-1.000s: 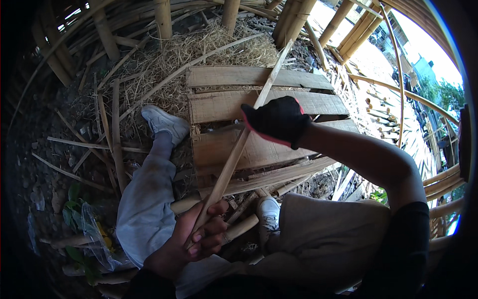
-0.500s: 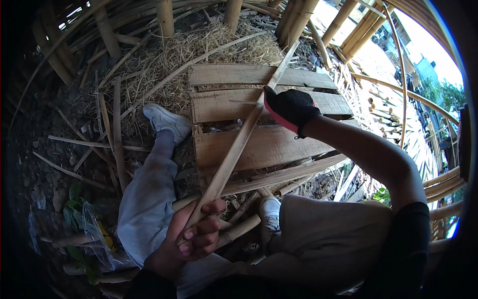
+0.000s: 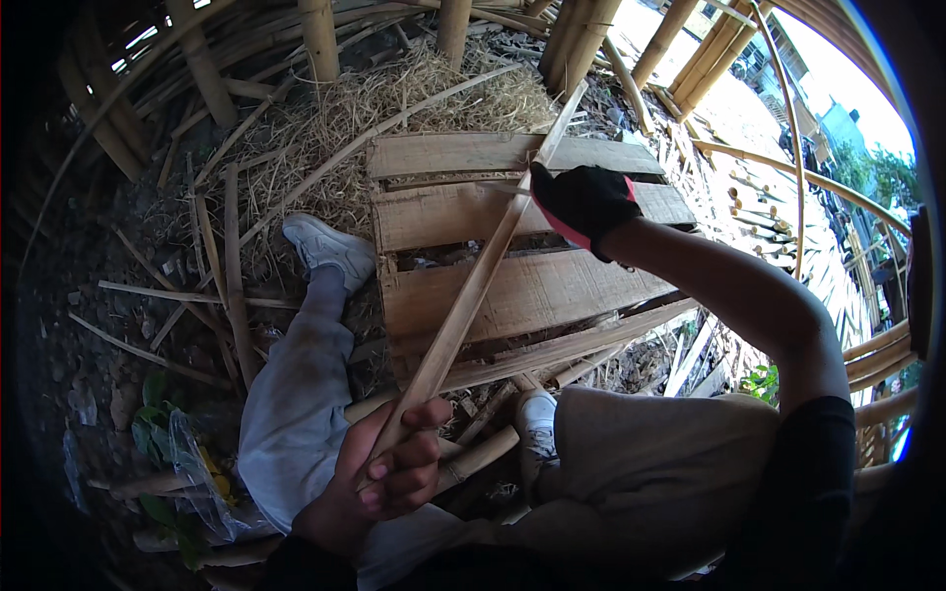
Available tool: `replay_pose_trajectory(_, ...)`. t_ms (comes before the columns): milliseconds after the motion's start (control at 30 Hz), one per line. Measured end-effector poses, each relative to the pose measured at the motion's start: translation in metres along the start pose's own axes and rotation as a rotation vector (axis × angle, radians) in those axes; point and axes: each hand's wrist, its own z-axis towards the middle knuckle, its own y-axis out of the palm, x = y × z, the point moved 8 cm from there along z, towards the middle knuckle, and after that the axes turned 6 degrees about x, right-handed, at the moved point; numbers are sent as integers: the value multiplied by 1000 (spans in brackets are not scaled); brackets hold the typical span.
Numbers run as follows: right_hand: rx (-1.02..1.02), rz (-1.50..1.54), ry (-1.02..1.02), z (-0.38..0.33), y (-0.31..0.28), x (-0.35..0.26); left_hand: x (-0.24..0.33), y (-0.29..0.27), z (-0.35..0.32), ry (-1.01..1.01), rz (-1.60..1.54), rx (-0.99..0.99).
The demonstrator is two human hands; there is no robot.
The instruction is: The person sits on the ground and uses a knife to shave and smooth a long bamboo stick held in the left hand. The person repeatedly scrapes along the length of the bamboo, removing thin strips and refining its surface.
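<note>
My bare left hand (image 3: 394, 463) is wrapped round the near end of a long split bamboo strip (image 3: 463, 305). The strip slants away to the right, over a low platform of wooden slats (image 3: 522, 286). On my right hand (image 3: 586, 202) is a black glove with a red palm side. Its fingers are closed by the strip's far part, on what looks like a knife. A thin blade (image 3: 501, 187) juts out to the left across the strip; the handle is hidden in the glove.
My shoes (image 3: 330, 251) stand at the platform's left and near sides. Dry shavings (image 3: 434, 98) heap behind it. Loose bamboo strips (image 3: 232, 266) and a clear plastic bag (image 3: 197, 483) lie at left. Bamboo posts (image 3: 581, 44) rise at the back.
My right hand and the blade have shifted slightly farther along the strip, away from me. My left hand keeps its grip on the near end. The whole view has shifted a little.
</note>
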Motion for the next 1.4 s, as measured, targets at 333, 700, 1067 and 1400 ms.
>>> replay_pose_trajectory(333,115,-180,86,48,-37,92,-4,-5,11,-38,21,62)
replay_pose_trajectory(700,326,-288,209,76,-38,160,-11,-5,0,-63,91,156)
replay_pose_trajectory(1067,32,7,-489,-88,27,-44,-2,-8,-1,-23,38,110)
replay_pose_trajectory(1400,-112,65,-511,-121,-2,-103,-10,-10,5,-51,-9,36)
